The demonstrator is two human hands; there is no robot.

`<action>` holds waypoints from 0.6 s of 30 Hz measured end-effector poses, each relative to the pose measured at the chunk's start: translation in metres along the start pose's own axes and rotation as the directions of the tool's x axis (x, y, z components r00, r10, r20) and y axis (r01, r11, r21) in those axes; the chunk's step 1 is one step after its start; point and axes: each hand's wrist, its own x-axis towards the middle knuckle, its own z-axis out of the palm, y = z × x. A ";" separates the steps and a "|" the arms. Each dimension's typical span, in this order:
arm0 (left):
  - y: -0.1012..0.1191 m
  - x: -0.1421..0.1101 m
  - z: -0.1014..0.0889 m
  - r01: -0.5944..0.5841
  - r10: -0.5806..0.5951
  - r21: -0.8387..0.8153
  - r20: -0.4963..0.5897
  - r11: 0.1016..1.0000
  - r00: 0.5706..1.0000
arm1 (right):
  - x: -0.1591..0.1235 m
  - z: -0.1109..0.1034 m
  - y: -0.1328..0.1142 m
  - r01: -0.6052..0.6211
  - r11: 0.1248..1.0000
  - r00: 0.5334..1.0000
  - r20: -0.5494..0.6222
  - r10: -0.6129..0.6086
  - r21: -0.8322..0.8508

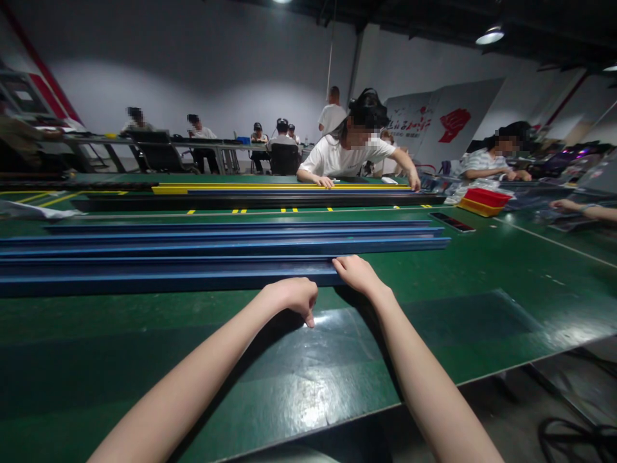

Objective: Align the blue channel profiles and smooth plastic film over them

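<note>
Several long blue channel strips (231, 247) lie side by side across the green table. My right hand (357, 273) is closed at the right end of the nearest blue channel (159, 283), with fingertips over its far rim. Just in front of that channel is my left hand (295, 296), its fingers curled in and one digit pointing down. Whatever those fingers may hold is hidden. Under both wrists, a clear plastic sheet (457, 316) is spread flat on the table and reflects the lamps.
Across the green table (511, 270), a person (357, 151) leans over a yellow strip (241, 189) and black strips (250, 203). A phone (452, 222) and red and yellow bins (483, 201) are at the right. Another person's hand (566, 206) reaches in there. The table's front edge runs below my forearms.
</note>
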 end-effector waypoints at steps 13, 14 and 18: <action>-0.006 0.004 0.002 0.017 -0.018 -0.111 -0.008 0.994 1.000 | -0.002 -0.001 0.000 0.016 1.000 1.000 -0.019 -0.016 -0.014; -0.006 0.004 0.002 0.016 -0.018 -0.114 -0.014 0.993 1.000 | -0.002 -0.001 0.000 0.020 1.000 1.000 -0.023 -0.020 -0.014; -0.005 0.003 0.001 -0.006 0.000 -0.098 -0.059 0.995 0.998 | -0.003 -0.002 0.002 0.029 0.999 0.998 -0.047 -0.031 -0.042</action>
